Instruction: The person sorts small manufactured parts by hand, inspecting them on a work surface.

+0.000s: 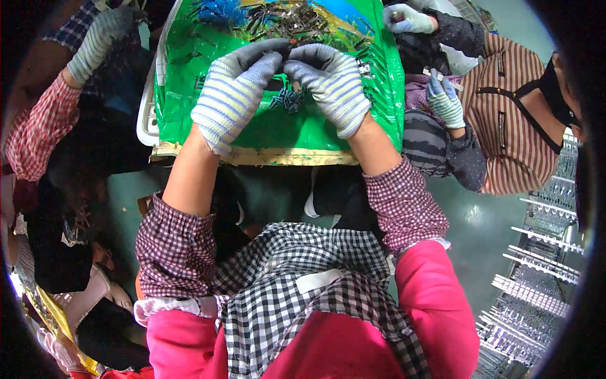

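Observation:
Both my hands wear striped knit gloves with grey-blue coated fingers. My left hand (235, 88) is closed, its thumb and fingertips pinched together. My right hand (331, 85) meets it fingertip to fingertip, also in a pinch. Whatever lies between the fingers is too small or hidden to make out. Just below the fingertips is a small heap of dark and bluish strips (287, 100) on the green sheet (252, 129). Beyond my hands lies a pile of small brown and dark metal pieces (293, 20).
Small silver clips (364, 68) and dark pieces lie to the right. The worktop has a pale front edge (278, 156). Co-workers' gloved hands show at left (101, 44) and right (445, 101). Racks of small metal parts (536, 284) stand at the lower right.

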Demonstrator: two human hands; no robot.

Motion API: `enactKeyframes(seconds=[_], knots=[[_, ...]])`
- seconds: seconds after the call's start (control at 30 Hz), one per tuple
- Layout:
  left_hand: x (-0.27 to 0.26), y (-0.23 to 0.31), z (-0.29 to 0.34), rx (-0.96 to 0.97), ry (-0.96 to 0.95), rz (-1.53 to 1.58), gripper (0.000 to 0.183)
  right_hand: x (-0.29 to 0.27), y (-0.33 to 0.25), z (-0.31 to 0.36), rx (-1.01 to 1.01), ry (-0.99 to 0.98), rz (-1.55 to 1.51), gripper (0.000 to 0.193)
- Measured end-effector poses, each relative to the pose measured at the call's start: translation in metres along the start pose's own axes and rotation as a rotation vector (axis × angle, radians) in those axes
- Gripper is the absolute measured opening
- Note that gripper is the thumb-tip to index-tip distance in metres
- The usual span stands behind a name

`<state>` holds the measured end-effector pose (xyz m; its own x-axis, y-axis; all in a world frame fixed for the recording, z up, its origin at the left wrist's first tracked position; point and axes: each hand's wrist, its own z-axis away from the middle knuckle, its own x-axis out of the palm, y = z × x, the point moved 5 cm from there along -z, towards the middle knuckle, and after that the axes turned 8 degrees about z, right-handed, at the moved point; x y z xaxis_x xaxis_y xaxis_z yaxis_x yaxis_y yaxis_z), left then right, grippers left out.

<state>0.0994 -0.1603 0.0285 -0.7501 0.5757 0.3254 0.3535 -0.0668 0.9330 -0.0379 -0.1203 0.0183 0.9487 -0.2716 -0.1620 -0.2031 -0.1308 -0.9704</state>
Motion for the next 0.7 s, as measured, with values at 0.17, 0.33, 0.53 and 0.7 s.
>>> enactKeyframes(seconds=[0.17, 0.33, 0.53, 0.7], knots=[[0.001, -0.003, -0.003, -0.032, -0.020, 0.099, 0.030, -0.004, -0.006, 0.001, 0.044, 0.011, -0.101, 0.012], [0.000, -0.006, -0.006, -0.011, 0.064, 0.174, 0.024, -0.006, -0.007, -0.001, -0.062, 0.015, 0.026, 0.013], [0.001, -0.010, -0.008, -0.045, 0.093, 0.208, 0.026, -0.006, -0.007, -0.002, -0.145, -0.015, 0.158, 0.014], [0.000, -0.016, -0.007, -0.050, 0.115, 0.172, 0.027, -0.005, -0.008, 0.000, 0.041, -0.016, 0.087, 0.014]])
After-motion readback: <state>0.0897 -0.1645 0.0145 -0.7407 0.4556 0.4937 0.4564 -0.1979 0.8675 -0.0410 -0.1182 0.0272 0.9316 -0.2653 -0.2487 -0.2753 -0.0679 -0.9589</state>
